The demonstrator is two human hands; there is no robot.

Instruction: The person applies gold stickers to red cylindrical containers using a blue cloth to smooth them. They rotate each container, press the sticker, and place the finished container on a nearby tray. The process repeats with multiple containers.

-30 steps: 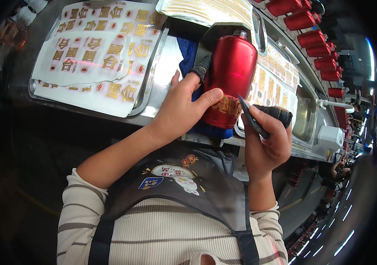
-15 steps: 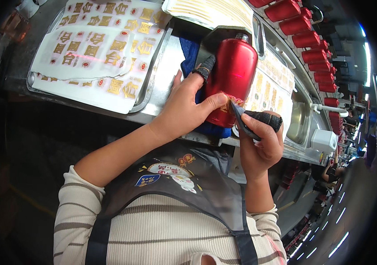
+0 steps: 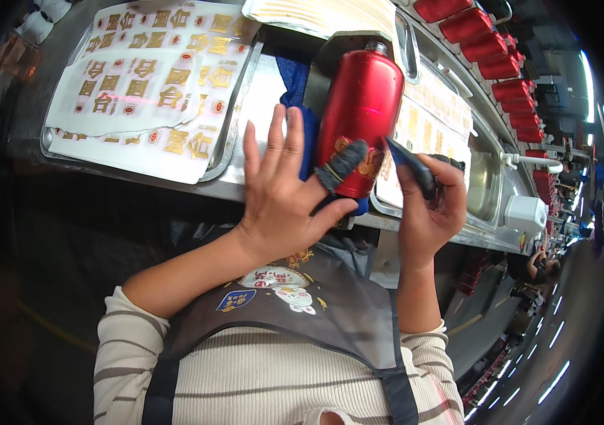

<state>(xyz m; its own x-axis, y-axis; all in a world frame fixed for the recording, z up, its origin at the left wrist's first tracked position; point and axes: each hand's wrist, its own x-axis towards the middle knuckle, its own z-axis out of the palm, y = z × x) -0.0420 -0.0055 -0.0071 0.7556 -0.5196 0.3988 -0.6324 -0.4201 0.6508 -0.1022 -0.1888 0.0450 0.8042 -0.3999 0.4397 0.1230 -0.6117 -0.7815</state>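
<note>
A glossy red bottle (image 3: 362, 99) lies on its side, its bare neck pointing away from me. Gold decoration (image 3: 367, 164) shows on its lower part. My left hand (image 3: 280, 184) has its fingers spread; the index finger, wrapped in a black cover, presses on the bottle near the gold pattern. Pinched in my right hand (image 3: 435, 202) is a dark, flat, pointed tool (image 3: 412, 164), its tip beside the bottle's right side. A dark cover also shows on a right-hand finger. Under the bottle is a blue cloth (image 3: 309, 127).
At left, a metal tray (image 3: 227, 152) holds white sheets of gold decals (image 3: 139, 85). More decal sheets (image 3: 422, 134) lie right of the bottle. Beyond are a sink (image 3: 484, 195) with a white tap (image 3: 528, 161), a white container (image 3: 526, 214) and rows of red bottles (image 3: 466, 27).
My left hand has let go of the bottle's side and spread out, its covered index finger now on the lower part. My right hand has drawn the tool off the bottle's surface, rightward.
</note>
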